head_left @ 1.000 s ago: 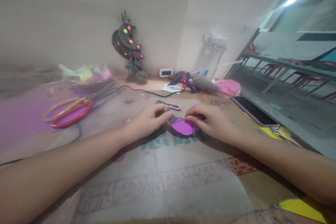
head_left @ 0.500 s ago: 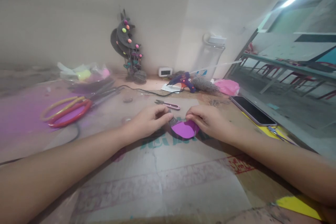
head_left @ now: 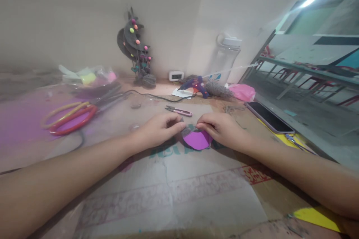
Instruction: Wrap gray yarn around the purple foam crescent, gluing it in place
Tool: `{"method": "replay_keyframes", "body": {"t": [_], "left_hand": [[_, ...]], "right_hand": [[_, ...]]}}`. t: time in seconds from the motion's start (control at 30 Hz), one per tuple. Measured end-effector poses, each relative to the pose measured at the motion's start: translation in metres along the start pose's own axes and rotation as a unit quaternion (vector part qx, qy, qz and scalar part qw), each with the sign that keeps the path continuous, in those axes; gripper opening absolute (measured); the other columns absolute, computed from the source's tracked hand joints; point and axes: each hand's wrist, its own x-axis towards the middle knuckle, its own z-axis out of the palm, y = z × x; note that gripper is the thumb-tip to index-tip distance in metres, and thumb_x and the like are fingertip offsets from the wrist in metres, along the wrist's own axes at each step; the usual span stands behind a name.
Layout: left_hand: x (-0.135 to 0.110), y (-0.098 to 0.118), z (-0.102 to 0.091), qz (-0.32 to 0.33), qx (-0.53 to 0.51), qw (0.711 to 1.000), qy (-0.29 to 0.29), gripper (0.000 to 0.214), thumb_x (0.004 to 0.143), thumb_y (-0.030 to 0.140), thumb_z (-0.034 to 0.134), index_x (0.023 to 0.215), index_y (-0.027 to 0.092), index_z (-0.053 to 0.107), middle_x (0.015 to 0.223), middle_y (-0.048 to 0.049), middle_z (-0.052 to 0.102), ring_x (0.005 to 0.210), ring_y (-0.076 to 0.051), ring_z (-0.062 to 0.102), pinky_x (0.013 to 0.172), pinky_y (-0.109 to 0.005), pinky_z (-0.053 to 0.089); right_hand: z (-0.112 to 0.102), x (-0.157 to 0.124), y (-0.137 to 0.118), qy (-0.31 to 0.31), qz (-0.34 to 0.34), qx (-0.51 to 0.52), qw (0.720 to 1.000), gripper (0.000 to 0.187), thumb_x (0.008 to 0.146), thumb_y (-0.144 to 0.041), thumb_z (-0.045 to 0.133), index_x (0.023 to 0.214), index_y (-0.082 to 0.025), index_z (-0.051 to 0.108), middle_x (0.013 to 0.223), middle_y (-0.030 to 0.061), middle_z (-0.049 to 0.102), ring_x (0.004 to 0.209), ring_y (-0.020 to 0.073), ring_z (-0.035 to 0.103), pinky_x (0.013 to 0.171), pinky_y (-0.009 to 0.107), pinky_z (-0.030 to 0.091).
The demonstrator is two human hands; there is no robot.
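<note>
Between my hands is a purple flat piece (head_left: 198,140) with a rounded lower edge, like paper or foam sheet. Something grey lines its upper edge, too small to make out. My left hand (head_left: 165,126) is closed in a pinch at the grey upper left corner. At the upper right, my right hand (head_left: 215,127) pinches the piece between thumb and fingers. Just beyond the hands lie small pink-handled thread snips (head_left: 179,111). A glue gun (head_left: 195,86) with a lit red light rests behind them, a clear stick projecting from its back.
Large red-and-yellow-handled scissors (head_left: 73,119) lie at left near a plastic bag of pompoms (head_left: 91,77). A grey crescent ornament (head_left: 134,46) leans on the wall. A small clock (head_left: 176,76), a bottle (head_left: 226,59), grey yarn (head_left: 218,89) and a phone (head_left: 269,117) surround the work area.
My right hand has shifted slightly left, closer to my left hand. The purple piece has tipped a little, with more grey showing along its top edge.
</note>
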Motion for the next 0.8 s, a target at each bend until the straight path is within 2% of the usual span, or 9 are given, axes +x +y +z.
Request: {"method": "replay_keyframes", "body": {"t": [0.3, 0.57, 0.67, 0.8], "left_hand": [[0.000, -0.001, 0.001, 0.006, -0.021, 0.999, -0.027, 0.033, 0.092, 0.042, 0.045, 0.071, 0.018, 0.053, 0.063, 0.0020, 0.050, 0.059, -0.012, 0.044, 0.054, -0.025, 0.033], [-0.001, -0.001, 0.001, 0.017, -0.013, 0.999, -0.038, 0.034, 0.093, 0.043, 0.043, 0.073, 0.018, 0.055, 0.067, 0.0003, 0.056, 0.064, -0.014, 0.049, 0.058, -0.026, 0.036], [0.000, -0.002, 0.001, 0.019, -0.007, 0.999, -0.031, 0.034, 0.093, 0.043, 0.043, 0.072, 0.018, 0.053, 0.066, 0.0010, 0.054, 0.064, -0.014, 0.048, 0.058, -0.026, 0.035], [0.001, -0.001, -0.001, 0.005, -0.008, 1.000, 0.012, 0.035, 0.093, 0.043, 0.043, 0.070, 0.019, 0.050, 0.066, 0.0022, 0.047, 0.063, -0.013, 0.045, 0.056, -0.026, 0.033]], "right_hand": [[0.002, 0.001, -0.003, 0.032, -0.020, -0.003, 0.999, 0.028, 0.095, -0.032, 0.049, 0.080, -0.017, 0.068, 0.071, 0.0028, 0.069, 0.064, 0.0126, 0.059, 0.059, 0.022, 0.037], [0.005, 0.000, -0.001, 0.032, -0.016, -0.006, 0.999, 0.026, 0.094, -0.032, 0.052, 0.081, -0.017, 0.069, 0.073, 0.0028, 0.070, 0.065, 0.0128, 0.061, 0.059, 0.022, 0.038], [-0.001, 0.002, -0.003, 0.031, -0.012, -0.014, 0.999, 0.025, 0.093, -0.033, 0.054, 0.080, -0.018, 0.069, 0.071, 0.0018, 0.069, 0.063, 0.0122, 0.060, 0.058, 0.022, 0.038], [-0.020, 0.006, -0.008, 0.018, 0.015, -0.058, 0.998, 0.019, 0.091, -0.029, 0.058, 0.079, -0.021, 0.070, 0.069, 0.0006, 0.069, 0.061, 0.0121, 0.058, 0.056, 0.022, 0.036]]}}
